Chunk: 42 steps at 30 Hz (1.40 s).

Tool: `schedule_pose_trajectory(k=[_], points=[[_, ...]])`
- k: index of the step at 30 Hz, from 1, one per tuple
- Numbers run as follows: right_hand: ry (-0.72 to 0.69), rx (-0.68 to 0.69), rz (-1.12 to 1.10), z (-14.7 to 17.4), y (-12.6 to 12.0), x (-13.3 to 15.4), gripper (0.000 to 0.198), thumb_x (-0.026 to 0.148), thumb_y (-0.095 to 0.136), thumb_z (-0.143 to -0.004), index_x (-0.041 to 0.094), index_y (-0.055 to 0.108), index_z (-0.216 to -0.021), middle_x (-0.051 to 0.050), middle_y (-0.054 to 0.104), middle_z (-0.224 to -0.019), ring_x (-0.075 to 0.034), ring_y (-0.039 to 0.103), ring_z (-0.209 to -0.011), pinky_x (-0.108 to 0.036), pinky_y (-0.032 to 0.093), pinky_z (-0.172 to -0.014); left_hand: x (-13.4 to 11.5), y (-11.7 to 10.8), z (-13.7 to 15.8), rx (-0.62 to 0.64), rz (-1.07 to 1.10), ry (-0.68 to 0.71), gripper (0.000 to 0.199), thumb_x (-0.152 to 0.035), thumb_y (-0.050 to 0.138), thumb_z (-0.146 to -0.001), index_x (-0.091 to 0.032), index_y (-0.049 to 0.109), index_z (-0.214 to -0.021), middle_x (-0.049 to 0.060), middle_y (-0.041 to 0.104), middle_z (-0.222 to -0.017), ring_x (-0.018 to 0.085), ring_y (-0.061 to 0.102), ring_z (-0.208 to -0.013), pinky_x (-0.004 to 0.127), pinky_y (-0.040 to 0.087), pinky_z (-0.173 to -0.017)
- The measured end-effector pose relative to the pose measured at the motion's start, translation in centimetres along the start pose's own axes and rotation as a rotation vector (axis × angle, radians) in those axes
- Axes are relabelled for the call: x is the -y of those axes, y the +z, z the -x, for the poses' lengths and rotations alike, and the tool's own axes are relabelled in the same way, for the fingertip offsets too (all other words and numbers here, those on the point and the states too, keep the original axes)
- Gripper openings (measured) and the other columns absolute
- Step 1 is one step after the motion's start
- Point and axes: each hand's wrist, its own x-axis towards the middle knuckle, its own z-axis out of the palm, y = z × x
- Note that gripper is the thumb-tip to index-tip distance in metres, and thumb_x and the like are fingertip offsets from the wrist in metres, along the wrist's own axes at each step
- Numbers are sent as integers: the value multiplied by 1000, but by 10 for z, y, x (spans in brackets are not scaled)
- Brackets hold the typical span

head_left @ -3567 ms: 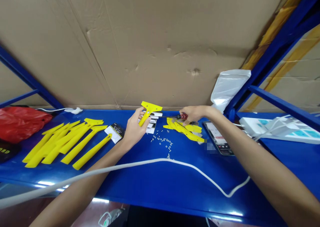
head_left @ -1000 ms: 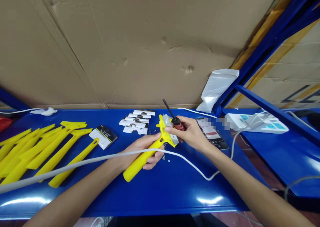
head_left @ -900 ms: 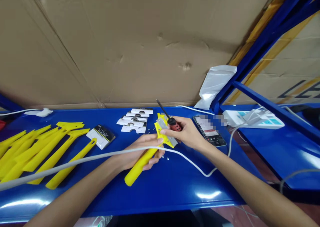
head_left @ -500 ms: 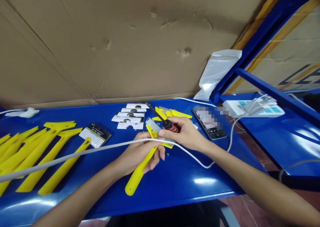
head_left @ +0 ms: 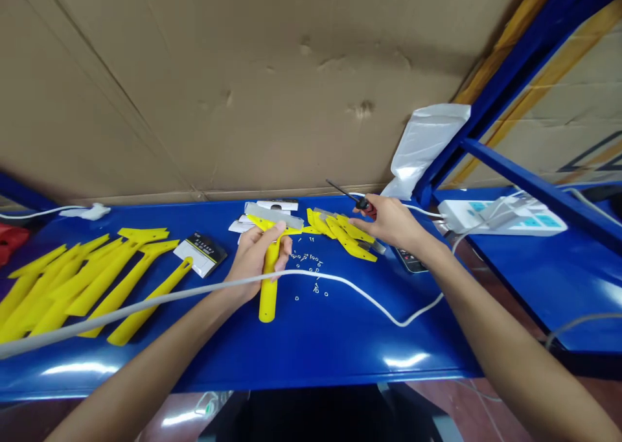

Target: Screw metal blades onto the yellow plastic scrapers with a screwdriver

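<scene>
My left hand [head_left: 253,253] is closed round a yellow scraper [head_left: 267,298], its handle towards me and a grey metal blade [head_left: 284,216] across its head. A screwdriver [head_left: 364,206] with a red and black handle is in my right hand [head_left: 392,220], its tip up and to the left. That hand is beside a pile of yellow head plates [head_left: 346,233] with grey blades among them. Small screws and nuts [head_left: 311,260] lie scattered between my hands. Behind the scraper head are white-and-black blade packets [head_left: 276,205], partly hidden.
Several yellow scraper handles [head_left: 100,285] lie at the left, near a black-and-white card pack [head_left: 203,253]. A grey cable [head_left: 194,293] crosses in front of my left forearm. A phone [head_left: 411,262] is half hidden under my right arm. A power strip [head_left: 505,216] lies farther right.
My right hand has drawn the screwdriver away from the scraper head, to the right and beside the yellow plates. My left hand has turned the scraper more upright, blade across the top.
</scene>
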Motion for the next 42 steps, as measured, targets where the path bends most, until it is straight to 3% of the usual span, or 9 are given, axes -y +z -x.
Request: schedule_pose_trajectory(k=[6,15,20,23,27,32,38,42], points=[[41,151,41,-1,4,-2,30,42,89,-84,24,66,-91,-8,84,-101,-27,76,-87,-36,49,-71,-3,-5,-3,-27,-9,52,49,-55,82,-94,-16,67,-70,-3,55,-47,7,47,-34,19,34,-36],[1,128,-118,-2,8,-3,22,33,84,-82,24,64,-84,-5,80,-84,-23,71,-74,-34,49,-70,2,-6,-7,22,-20,-2,50,-59,80,-94,-17,67,-69,-3,53,-45,7,43,-33,18,31,-35],[-17,11,-297,-2,3,-2,38,50,86,-83,24,59,-81,-8,82,-89,-21,67,-70,-36,50,-68,2,-7,-9,49,-28,-35,48,-57,80,-93,-17,66,-69,-2,55,-46,7,44,-33,19,30,-34],[27,-83,-483,-1,-2,4,55,67,91,-75,24,56,-80,-10,81,-92,-17,61,-62,-34,47,-56,3,-8,-9,57,-29,-59,48,-57,82,-92,-17,66,-70,-3,53,-45,7,43,-33,19,30,-34],[95,-297,-762,3,-9,17,67,72,94,-69,26,47,-81,-9,80,-105,-11,52,-51,-32,40,-44,2,-5,-7,52,-48,-95,45,-53,83,-93,-17,66,-73,-3,54,-45,8,45,-34,18,32,-35],[127,-523,-884,5,-15,27,72,80,88,-72,29,40,-87,-10,77,-111,-15,59,-63,-32,43,-45,0,1,-2,103,-68,-152,40,-46,83,-96,-16,65,-75,-1,61,-50,6,45,-33,17,32,-34],[123,-538,-899,8,-16,32,70,79,87,-73,29,40,-89,-9,73,-110,-18,61,-70,-34,43,-47,1,-1,-4,102,-50,-166,40,-44,82,-97,-15,67,-74,2,65,-55,6,46,-33,17,32,-32],[126,-368,-1017,18,-11,50,68,67,95,-71,28,42,-87,-5,73,-106,-14,57,-62,-33,42,-45,2,-1,-3,152,-111,-247,40,-44,79,-98,-15,70,-73,3,65,-54,7,47,-33,17,33,-32]])
